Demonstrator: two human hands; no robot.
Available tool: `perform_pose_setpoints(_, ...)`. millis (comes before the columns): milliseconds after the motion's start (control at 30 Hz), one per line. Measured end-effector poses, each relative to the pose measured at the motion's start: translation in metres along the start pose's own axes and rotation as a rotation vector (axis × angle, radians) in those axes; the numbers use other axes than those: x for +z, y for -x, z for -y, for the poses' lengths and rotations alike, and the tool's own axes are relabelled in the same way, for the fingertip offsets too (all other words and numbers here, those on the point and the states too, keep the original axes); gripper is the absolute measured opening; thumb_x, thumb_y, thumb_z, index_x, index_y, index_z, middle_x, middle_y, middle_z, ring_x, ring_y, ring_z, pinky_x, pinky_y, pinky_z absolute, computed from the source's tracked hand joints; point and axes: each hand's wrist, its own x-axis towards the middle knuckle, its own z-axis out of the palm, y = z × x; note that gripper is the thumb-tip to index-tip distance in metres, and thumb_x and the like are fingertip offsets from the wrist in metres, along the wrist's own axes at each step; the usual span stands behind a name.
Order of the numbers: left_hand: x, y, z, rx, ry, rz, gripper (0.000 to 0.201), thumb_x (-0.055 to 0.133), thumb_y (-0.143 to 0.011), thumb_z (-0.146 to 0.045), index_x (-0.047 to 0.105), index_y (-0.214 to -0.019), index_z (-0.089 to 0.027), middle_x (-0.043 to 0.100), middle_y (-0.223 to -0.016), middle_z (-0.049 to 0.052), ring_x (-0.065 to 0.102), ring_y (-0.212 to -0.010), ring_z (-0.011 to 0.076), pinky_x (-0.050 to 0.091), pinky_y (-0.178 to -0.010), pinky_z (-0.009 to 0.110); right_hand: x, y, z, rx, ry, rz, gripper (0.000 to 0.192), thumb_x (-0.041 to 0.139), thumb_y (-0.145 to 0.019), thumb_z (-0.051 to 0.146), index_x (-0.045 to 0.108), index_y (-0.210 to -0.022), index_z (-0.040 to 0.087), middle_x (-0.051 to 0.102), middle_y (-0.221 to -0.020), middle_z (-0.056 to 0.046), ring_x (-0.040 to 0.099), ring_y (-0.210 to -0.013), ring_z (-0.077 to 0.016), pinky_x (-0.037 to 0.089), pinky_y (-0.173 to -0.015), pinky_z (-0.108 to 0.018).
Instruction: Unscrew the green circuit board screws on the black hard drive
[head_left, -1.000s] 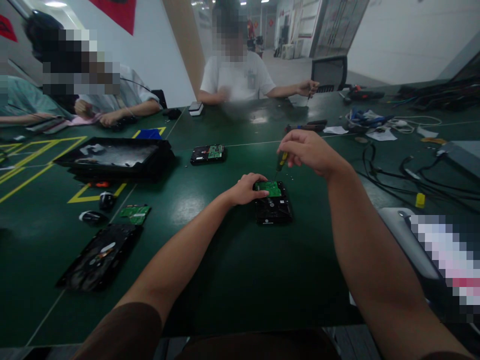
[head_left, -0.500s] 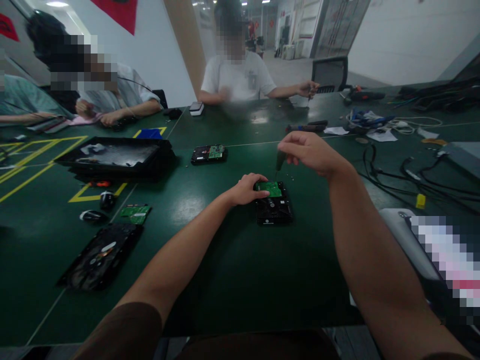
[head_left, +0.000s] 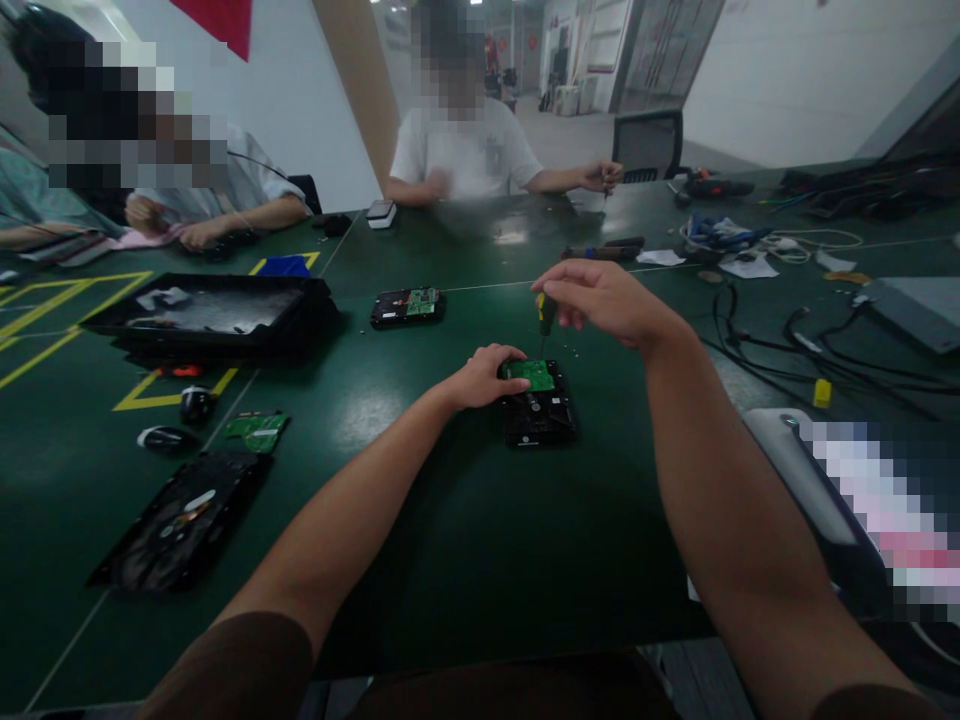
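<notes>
A black hard drive [head_left: 537, 415] lies on the green table with its green circuit board [head_left: 538, 375] facing up. My left hand [head_left: 487, 378] grips the drive's left side, thumb over the board and fingers along the far edge. In my right hand [head_left: 592, 298] is a small screwdriver [head_left: 546, 315] with a dark and yellow handle, held upright between the fingertips. Its thin shaft points down at the far edge of the board; whether the tip sits in a screw is too small to tell. A few tiny bits, perhaps screws, lie just right of the drive.
Left are a black tray [head_left: 217, 305], a loose circuit board [head_left: 259, 430] and a bare drive casing [head_left: 187, 520]. Another hard drive [head_left: 407, 306] lies further back. Black cables [head_left: 795, 350] and a pixelated device [head_left: 862, 500] are at right. A person [head_left: 465, 150] sits opposite; others sit left.
The whole view has shifted slightly, so things appear a little further left. The screwdriver has turned in my right hand, and yellow now shows on its handle. My left hand keeps its hold.
</notes>
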Motion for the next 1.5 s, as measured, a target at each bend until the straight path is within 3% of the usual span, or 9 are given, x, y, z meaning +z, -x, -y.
perform_pose_setpoints(133,0.0006,-0.0002,0.0014,0.002,0.004,-0.002,0.057,0.069,-0.087,-0.052,0.06,-0.137,-0.024,0.063,-0.131,0.012,0.056,-0.121,0.033,0.045,-0.108,0.052,0.0009,-0.0004,0.0011,0.02,0.053,-0.072,0.021,0.074,-0.09,0.039,0.065,-0.087,0.02,0.065,-0.073,-0.003,0.057,-0.059,-0.0123,0.04,-0.049,-0.03)
perform_pose_setpoints(267,0.002,-0.0017,0.0042,0.01,0.016,-0.006,0.057,0.071,-0.086,-0.052,0.061,-0.135,-0.024,0.064,-0.129,0.012,0.058,-0.119,0.0321,0.045,-0.107,0.052,0.0048,-0.0007,0.003,0.054,-0.011,-0.062,0.021,0.071,-0.092,0.038,0.062,-0.089,0.02,0.075,-0.095,-0.008,0.056,-0.054,-0.0092,0.037,-0.044,-0.029)
perform_pose_setpoints(433,0.0024,-0.0025,0.0054,0.02,0.03,-0.014,0.056,0.071,-0.086,-0.052,0.062,-0.134,-0.024,0.064,-0.13,0.012,0.057,-0.121,0.0322,0.045,-0.108,0.052,0.0053,0.0,0.0032,0.058,-0.101,-0.009,0.02,0.061,-0.097,0.038,0.066,-0.098,0.019,0.075,-0.1,-0.008,0.064,-0.061,-0.0109,0.047,-0.052,-0.029)
perform_pose_setpoints(533,0.0015,-0.0018,0.0039,0.006,0.025,-0.008,0.057,0.071,-0.086,-0.053,0.062,-0.134,-0.024,0.064,-0.13,0.011,0.057,-0.121,0.0322,0.045,-0.108,0.052,0.0024,-0.0001,0.0016,0.046,-0.075,0.008,0.019,0.064,-0.096,0.037,0.069,-0.103,0.02,0.072,-0.092,-0.005,0.063,-0.063,-0.012,0.047,-0.054,-0.03)
perform_pose_setpoints(733,-0.0008,0.0007,-0.0006,-0.019,0.013,0.001,0.057,0.069,-0.087,-0.053,0.06,-0.136,-0.025,0.063,-0.132,0.011,0.056,-0.122,0.0321,0.045,-0.108,0.052,0.0012,-0.001,0.0007,0.021,0.059,-0.099,0.018,0.073,-0.089,0.036,0.066,-0.088,0.02,0.064,-0.071,-0.002,0.057,-0.06,-0.0128,0.04,-0.051,-0.03)
perform_pose_setpoints(967,-0.001,0.0001,-0.0007,-0.01,0.019,0.004,0.057,0.07,-0.086,-0.051,0.06,-0.136,-0.025,0.063,-0.131,0.011,0.056,-0.122,0.0321,0.045,-0.108,0.052,0.0012,0.0011,0.0035,0.049,-0.022,-0.038,0.024,0.07,-0.093,0.044,0.064,-0.091,0.021,0.075,-0.103,-0.008,0.059,-0.058,-0.0101,0.04,-0.048,-0.031)
perform_pose_setpoints(1133,0.0007,-0.0017,0.0023,-0.016,0.017,-0.002,0.056,0.071,-0.085,-0.052,0.062,-0.135,-0.026,0.064,-0.131,0.011,0.056,-0.122,0.0322,0.045,-0.108,0.052,-0.0001,-0.0002,0.0014,0.082,-0.096,-0.026,0.024,0.063,-0.096,0.043,0.068,-0.103,0.02,0.074,-0.099,-0.007,0.065,-0.065,-0.0128,0.049,-0.055,-0.03)
perform_pose_setpoints(1367,0.0008,-0.0009,0.0018,-0.001,0.007,-0.003,0.058,0.07,-0.086,-0.052,0.061,-0.136,-0.024,0.064,-0.131,0.012,0.057,-0.123,0.0323,0.044,-0.109,0.052,-0.0008,-0.001,-0.0017,0.046,0.019,-0.127,0.017,0.071,-0.09,0.036,0.065,-0.088,0.021,0.067,-0.077,-0.004,0.059,-0.061,-0.013,0.043,-0.051,-0.03)
perform_pose_setpoints(1500,-0.0004,-0.0004,-0.0001,-0.009,0.006,0.004,0.058,0.07,-0.086,-0.052,0.061,-0.136,-0.023,0.063,-0.131,0.012,0.057,-0.122,0.0318,0.045,-0.108,0.051,0.0005,-0.0018,-0.0029,0.091,-0.026,-0.139,0.017,0.07,-0.089,0.035,0.061,-0.088,0.021,0.075,-0.094,-0.007,0.057,-0.054,-0.0098,0.036,-0.044,-0.029)
